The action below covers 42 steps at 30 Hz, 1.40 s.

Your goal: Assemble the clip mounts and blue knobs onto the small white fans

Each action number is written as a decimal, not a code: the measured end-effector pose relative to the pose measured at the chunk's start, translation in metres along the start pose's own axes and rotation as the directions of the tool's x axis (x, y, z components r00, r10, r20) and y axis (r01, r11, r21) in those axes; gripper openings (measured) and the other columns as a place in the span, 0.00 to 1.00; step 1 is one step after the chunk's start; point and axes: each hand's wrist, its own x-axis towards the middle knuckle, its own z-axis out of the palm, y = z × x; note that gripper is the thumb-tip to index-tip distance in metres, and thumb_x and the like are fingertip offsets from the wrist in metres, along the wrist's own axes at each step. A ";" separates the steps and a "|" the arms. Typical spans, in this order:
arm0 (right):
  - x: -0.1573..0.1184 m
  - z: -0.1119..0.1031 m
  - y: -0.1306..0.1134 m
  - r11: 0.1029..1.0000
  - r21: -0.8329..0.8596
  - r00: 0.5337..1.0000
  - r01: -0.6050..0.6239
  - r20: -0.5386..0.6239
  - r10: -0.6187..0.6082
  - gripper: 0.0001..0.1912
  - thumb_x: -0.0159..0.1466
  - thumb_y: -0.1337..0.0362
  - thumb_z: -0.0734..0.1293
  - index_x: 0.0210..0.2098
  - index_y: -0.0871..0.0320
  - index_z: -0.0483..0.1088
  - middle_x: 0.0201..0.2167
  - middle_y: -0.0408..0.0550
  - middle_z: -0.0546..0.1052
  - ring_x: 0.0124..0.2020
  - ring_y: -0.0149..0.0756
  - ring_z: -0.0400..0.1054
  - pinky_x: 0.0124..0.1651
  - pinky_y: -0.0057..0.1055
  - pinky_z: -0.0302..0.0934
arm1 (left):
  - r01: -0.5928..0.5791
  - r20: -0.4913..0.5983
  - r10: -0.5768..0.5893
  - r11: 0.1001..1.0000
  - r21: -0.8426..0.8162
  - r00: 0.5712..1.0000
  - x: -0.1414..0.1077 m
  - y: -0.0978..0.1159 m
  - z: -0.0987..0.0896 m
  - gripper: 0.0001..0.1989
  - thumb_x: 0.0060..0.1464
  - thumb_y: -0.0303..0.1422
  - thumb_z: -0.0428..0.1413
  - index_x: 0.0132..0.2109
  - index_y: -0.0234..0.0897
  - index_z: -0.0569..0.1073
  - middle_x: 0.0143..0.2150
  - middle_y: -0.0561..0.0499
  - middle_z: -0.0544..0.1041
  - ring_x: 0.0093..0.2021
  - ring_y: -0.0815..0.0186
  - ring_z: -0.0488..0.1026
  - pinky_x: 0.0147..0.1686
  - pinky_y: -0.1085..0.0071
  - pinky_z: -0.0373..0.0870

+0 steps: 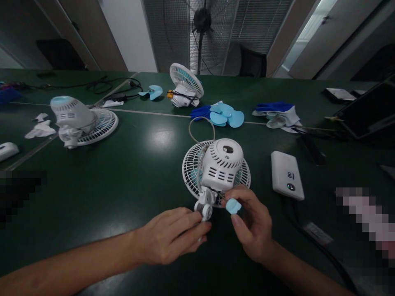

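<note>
A small white fan (222, 160) lies face down on the dark green table, its round grille under the motor housing. At its near end is a white clip or bracket (206, 201), which my left hand (175, 234) grips with its fingers. Between the thumb and fingers of my right hand (253, 222) is a small light-blue knob (233, 206), just right of the bracket and below the housing. A thin pale cable (190, 133) loops up behind the fan.
Two more white fans stand at the left (72, 115) and back (185, 88). Light-blue blades (226, 115) lie beyond the middle fan, gloves (277, 113) at the back right. A white power bank (286, 174) lies right of my hands, with a black cable (327, 250) nearer me.
</note>
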 end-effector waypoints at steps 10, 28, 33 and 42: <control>0.004 -0.007 -0.006 0.991 -0.062 0.980 0.118 0.170 -0.107 0.18 0.64 0.67 0.66 0.54 0.57 0.73 0.42 0.51 0.76 0.43 0.43 0.72 0.44 0.40 0.68 | 0.122 -0.034 -0.124 0.991 -0.051 0.992 -0.005 -0.002 0.005 0.16 0.65 0.24 0.59 0.58 0.24 0.72 0.46 0.38 0.78 0.42 0.61 0.77 0.36 0.68 0.80; 0.004 -0.002 -0.006 0.975 -0.211 0.993 0.066 0.113 -0.042 0.20 0.69 0.69 0.64 0.59 0.55 0.72 0.47 0.52 0.80 0.44 0.40 0.77 0.41 0.35 0.74 | 0.147 -0.045 -0.147 0.989 -0.005 0.988 -0.002 -0.004 0.007 0.11 0.68 0.28 0.57 0.55 0.28 0.73 0.46 0.41 0.80 0.43 0.62 0.79 0.40 0.67 0.82; 0.005 -0.002 -0.007 0.975 -0.214 0.993 0.056 0.112 -0.033 0.20 0.69 0.69 0.65 0.60 0.54 0.72 0.47 0.53 0.79 0.44 0.41 0.77 0.41 0.36 0.75 | 0.149 -0.044 -0.149 0.989 -0.008 0.988 0.001 -0.003 0.005 0.10 0.69 0.28 0.56 0.54 0.29 0.73 0.44 0.42 0.80 0.42 0.63 0.80 0.39 0.69 0.82; 0.003 -0.001 -0.008 0.966 -0.249 0.988 0.073 0.147 -0.037 0.24 0.69 0.69 0.64 0.64 0.54 0.68 0.46 0.52 0.78 0.38 0.37 0.76 0.37 0.34 0.73 | 0.181 -0.047 -0.184 0.982 -0.050 0.982 0.000 -0.004 0.006 0.10 0.68 0.26 0.57 0.54 0.28 0.73 0.45 0.41 0.79 0.43 0.62 0.79 0.40 0.67 0.82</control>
